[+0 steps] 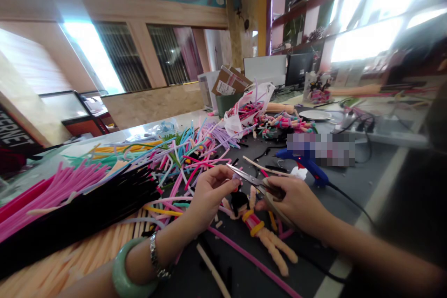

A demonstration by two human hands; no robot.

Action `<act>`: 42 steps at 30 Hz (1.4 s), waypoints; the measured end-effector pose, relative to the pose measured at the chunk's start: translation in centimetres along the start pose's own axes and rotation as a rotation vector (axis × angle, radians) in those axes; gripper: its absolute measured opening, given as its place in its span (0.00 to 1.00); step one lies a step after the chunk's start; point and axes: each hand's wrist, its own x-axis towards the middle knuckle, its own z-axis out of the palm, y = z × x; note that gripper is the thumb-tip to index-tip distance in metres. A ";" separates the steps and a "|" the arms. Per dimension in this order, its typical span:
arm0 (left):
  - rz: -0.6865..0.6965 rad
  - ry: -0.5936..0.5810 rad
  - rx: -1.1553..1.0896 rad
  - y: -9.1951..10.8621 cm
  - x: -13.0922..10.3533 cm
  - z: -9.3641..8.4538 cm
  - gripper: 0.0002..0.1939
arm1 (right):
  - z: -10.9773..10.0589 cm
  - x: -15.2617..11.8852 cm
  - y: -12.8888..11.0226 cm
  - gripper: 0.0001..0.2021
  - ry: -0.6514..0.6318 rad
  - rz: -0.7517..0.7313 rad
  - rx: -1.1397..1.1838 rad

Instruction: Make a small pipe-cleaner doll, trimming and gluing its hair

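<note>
My right hand (296, 200) grips a pair of scissors (246, 175) by the handles, the blades pointing left toward my left hand (214, 193). The fingers of that left hand are pinched together close to the blades, and whatever small piece is between them is too hidden to name. Just below both hands lies a doll (256, 230) made of fuzzy pipe cleaners, with black hair, a pink and yellow outfit and peach limbs. Along the dark mat past it runs a pink pipe cleaner (251, 260). A green bangle (131, 267) and a metal bracelet circle my left wrist.
A blue hot glue gun (310, 165) with a cord rests beyond my right hand. Bundles of black (87, 214), pink (77, 184) and peach pipe cleaners (87, 260) fill the left side. Finished-looking dolls (286, 121), a plastic bag (253, 104) and a cardboard box (232, 81) stand farther back.
</note>
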 end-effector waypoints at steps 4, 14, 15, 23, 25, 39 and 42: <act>-0.019 0.030 -0.012 0.1 0.0 0.1 0.09 | 0.0 0.1 0.0 0.18 0.007 0.023 0.004; -0.002 0.047 0.001 0.0 0.0 0.0 0.09 | 0.0 -0.1 -0.2 0.16 -0.066 0.006 0.076; 0.004 0.047 -0.001 0.0 0.0 0.0 0.09 | 0.0 -0.1 -0.2 0.16 -0.075 -0.004 0.077; 0.027 0.019 -0.038 -0.3 0.0 -0.2 0.08 | 0.1 -0.2 -0.1 0.19 -0.097 -0.025 0.064; 0.036 0.004 -0.052 -0.3 0.0 -0.1 0.07 | 0.1 -0.2 -0.2 0.18 -0.097 -0.024 0.065; 0.062 -0.003 -0.048 -0.1 0.0 0.1 0.05 | -0.2 -0.1 -0.5 0.15 -0.077 -0.048 0.025; 0.063 -0.004 -0.034 -0.1 0.0 0.0 0.05 | -0.2 -0.1 -0.6 0.14 -0.080 -0.036 0.028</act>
